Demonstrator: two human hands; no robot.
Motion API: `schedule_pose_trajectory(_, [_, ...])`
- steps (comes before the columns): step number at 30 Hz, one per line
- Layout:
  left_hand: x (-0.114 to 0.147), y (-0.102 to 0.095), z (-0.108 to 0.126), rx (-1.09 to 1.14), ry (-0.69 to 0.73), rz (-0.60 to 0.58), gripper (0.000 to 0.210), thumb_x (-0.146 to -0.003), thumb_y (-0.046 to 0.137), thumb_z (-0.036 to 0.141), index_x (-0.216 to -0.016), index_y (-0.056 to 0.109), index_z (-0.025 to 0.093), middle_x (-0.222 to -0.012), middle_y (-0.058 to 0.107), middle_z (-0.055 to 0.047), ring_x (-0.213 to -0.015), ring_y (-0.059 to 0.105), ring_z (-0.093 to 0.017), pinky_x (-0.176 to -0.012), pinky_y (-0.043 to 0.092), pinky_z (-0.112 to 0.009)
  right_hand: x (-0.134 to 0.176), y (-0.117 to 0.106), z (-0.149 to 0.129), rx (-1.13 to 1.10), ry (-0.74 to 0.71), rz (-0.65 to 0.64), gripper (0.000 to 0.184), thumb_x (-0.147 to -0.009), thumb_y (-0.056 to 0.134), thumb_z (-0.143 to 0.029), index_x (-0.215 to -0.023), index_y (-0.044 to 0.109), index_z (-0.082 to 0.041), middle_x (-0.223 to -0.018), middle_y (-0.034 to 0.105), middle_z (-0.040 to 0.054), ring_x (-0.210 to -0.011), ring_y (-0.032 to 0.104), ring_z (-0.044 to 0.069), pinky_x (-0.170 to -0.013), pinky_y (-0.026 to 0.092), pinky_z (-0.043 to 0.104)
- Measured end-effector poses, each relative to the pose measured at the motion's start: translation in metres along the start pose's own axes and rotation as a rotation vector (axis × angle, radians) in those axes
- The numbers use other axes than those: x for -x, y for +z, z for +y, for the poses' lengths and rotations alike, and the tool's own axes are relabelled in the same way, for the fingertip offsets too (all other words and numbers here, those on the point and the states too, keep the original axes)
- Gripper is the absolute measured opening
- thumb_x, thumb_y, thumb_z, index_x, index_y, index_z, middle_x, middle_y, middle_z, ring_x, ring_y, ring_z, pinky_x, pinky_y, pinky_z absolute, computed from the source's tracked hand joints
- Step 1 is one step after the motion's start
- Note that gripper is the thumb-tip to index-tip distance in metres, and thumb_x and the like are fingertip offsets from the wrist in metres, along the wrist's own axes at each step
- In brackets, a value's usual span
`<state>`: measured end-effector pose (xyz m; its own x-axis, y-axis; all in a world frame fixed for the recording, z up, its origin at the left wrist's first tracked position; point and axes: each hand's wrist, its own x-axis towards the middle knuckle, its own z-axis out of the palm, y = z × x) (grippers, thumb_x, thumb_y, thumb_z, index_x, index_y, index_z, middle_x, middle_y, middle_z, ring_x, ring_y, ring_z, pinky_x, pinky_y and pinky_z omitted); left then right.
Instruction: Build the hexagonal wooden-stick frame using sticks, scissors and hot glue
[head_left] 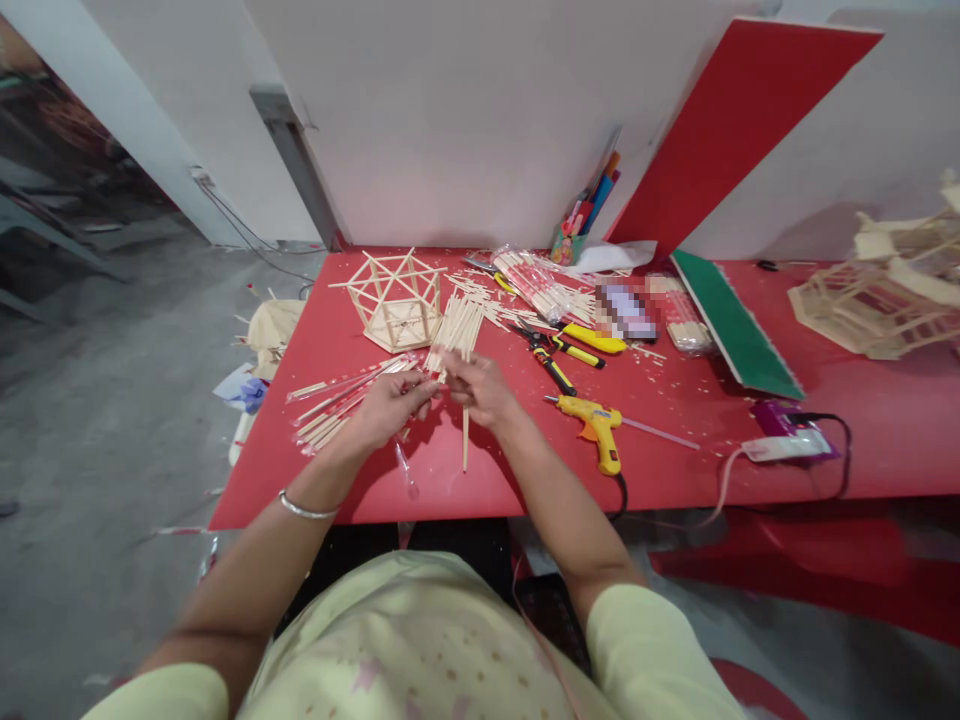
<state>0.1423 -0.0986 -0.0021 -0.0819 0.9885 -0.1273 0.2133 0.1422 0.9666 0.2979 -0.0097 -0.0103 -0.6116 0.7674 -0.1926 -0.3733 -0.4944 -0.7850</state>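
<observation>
My left hand (392, 405) is closed in a pinch over the red table, its fingertips close to those of my right hand (480, 388). The right fingers are curled and pressed together too. What either pinch holds is small and partly hidden; a bit of red shows between them. Just beyond the hands lies a bundle of bare wooden chopsticks (459, 325). One chopstick (465, 445) shows below my right hand; I cannot tell whether it is held. Chopsticks in clear and red wrappers (330, 415) fan out by my left hand. An emptied-looking plastic wrapper (406, 470) lies nearer the edge.
Behind the hands stands a stick frame (401, 300). To the right are pliers (551, 360), a yellow-handled cutter (592, 338), a corded yellow glue gun (600, 425), a green board (739, 325), a power strip (787, 445) and a larger wooden model (885, 290).
</observation>
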Motion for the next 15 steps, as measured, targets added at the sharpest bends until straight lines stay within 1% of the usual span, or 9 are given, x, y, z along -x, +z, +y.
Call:
schedule_pose_trajectory(2, [0.002, 0.001, 0.001, -0.017, -0.046, -0.088, 0.046, -0.086, 0.073, 0.060, -0.072, 0.066, 0.017, -0.055, 0.059, 0.000, -0.039, 0.040, -0.008, -0.042, 0.028, -0.025, 0.000, -0.006, -0.009, -0.079, -0.058, 0.036, 0.032, -0.078, 0.089, -0.042, -0.089, 0.069, -0.018, -0.054, 0.037, -0.0137, -0.041, 0.017, 0.001, -0.038, 0.011, 0.016])
schedule_pose_trajectory(3, [0.002, 0.002, 0.001, -0.014, -0.058, -0.135, 0.045, -0.086, 0.072, 0.061, -0.076, 0.068, 0.017, -0.056, 0.061, -0.001, -0.040, 0.042, -0.009, -0.042, 0.029, -0.025, -0.001, -0.008, -0.011, -0.087, -0.071, 0.052, 0.031, -0.080, 0.087, -0.042, -0.092, 0.071, -0.018, -0.055, 0.037, -0.0135, -0.041, 0.017, 0.001, -0.038, 0.011, 0.016])
schedule_pose_trajectory(5, [0.001, 0.008, 0.001, 0.023, -0.046, -0.185, 0.045, -0.087, 0.071, 0.062, -0.090, 0.071, 0.017, -0.058, 0.064, -0.001, -0.043, 0.046, -0.010, -0.045, 0.033, -0.025, -0.003, -0.007, -0.010, -0.051, -0.059, 0.068, 0.032, -0.080, 0.087, -0.043, -0.089, 0.071, -0.017, -0.054, 0.035, -0.0135, -0.041, 0.018, 0.001, -0.037, 0.011, 0.016])
schedule_pose_trajectory(7, [-0.001, 0.013, 0.000, 0.066, -0.003, -0.124, 0.045, -0.089, 0.070, 0.062, -0.095, 0.070, 0.018, -0.056, 0.062, 0.000, -0.046, 0.047, -0.011, -0.048, 0.034, -0.025, -0.005, -0.005, -0.006, -0.003, -0.036, 0.061, 0.035, -0.079, 0.088, -0.046, -0.083, 0.069, -0.017, -0.052, 0.033, -0.0136, -0.041, 0.018, 0.001, -0.037, 0.012, 0.016])
schedule_pose_trajectory(9, [0.003, 0.012, -0.001, 0.043, 0.029, -0.078, 0.043, -0.090, 0.068, 0.061, -0.084, 0.066, 0.019, -0.056, 0.057, 0.001, -0.048, 0.046, -0.011, -0.049, 0.034, -0.024, -0.005, -0.007, -0.008, 0.001, -0.074, 0.109, 0.038, -0.080, 0.087, -0.049, -0.080, 0.066, -0.018, -0.052, 0.031, -0.0134, -0.040, 0.020, 0.002, -0.036, 0.014, 0.016])
schedule_pose_trajectory(11, [0.015, 0.002, -0.003, -0.047, 0.028, -0.140, 0.046, -0.091, 0.068, 0.059, -0.070, 0.059, 0.019, -0.057, 0.053, 0.001, -0.051, 0.045, -0.011, -0.051, 0.034, -0.024, -0.005, -0.019, -0.022, -0.045, -0.192, 0.250, 0.038, -0.084, 0.084, -0.050, -0.079, 0.062, -0.020, -0.053, 0.031, -0.0127, -0.040, 0.023, 0.003, -0.036, 0.016, 0.017])
schedule_pose_trajectory(13, [0.031, -0.018, -0.008, -0.142, -0.010, -0.208, 0.050, -0.090, 0.068, 0.060, -0.064, 0.056, 0.019, -0.057, 0.049, 0.001, -0.052, 0.043, -0.011, -0.051, 0.033, -0.025, -0.005, -0.037, -0.042, -0.122, -0.332, 0.426, 0.038, -0.088, 0.081, -0.050, -0.077, 0.058, -0.022, -0.053, 0.032, -0.0123, -0.039, 0.023, 0.004, -0.034, 0.017, 0.017])
schedule_pose_trajectory(14, [0.038, -0.030, -0.011, -0.177, -0.041, -0.179, 0.051, -0.090, 0.066, 0.061, -0.063, 0.055, 0.020, -0.056, 0.048, 0.001, -0.051, 0.042, -0.012, -0.051, 0.033, -0.026, -0.006, -0.046, -0.051, -0.163, -0.395, 0.477, 0.037, -0.090, 0.078, -0.050, -0.078, 0.057, -0.023, -0.054, 0.032, -0.0123, -0.039, 0.023, 0.004, -0.033, 0.018, 0.017])
schedule_pose_trajectory(15, [0.043, -0.044, -0.015, -0.213, -0.066, -0.091, 0.054, -0.090, 0.063, 0.063, -0.060, 0.053, 0.020, -0.055, 0.046, 0.001, -0.050, 0.041, -0.012, -0.051, 0.032, -0.027, -0.007, -0.053, -0.057, -0.196, -0.423, 0.500, 0.037, -0.093, 0.076, -0.049, -0.078, 0.055, -0.023, -0.055, 0.034, -0.0122, -0.039, 0.024, 0.004, -0.034, 0.020, 0.017])
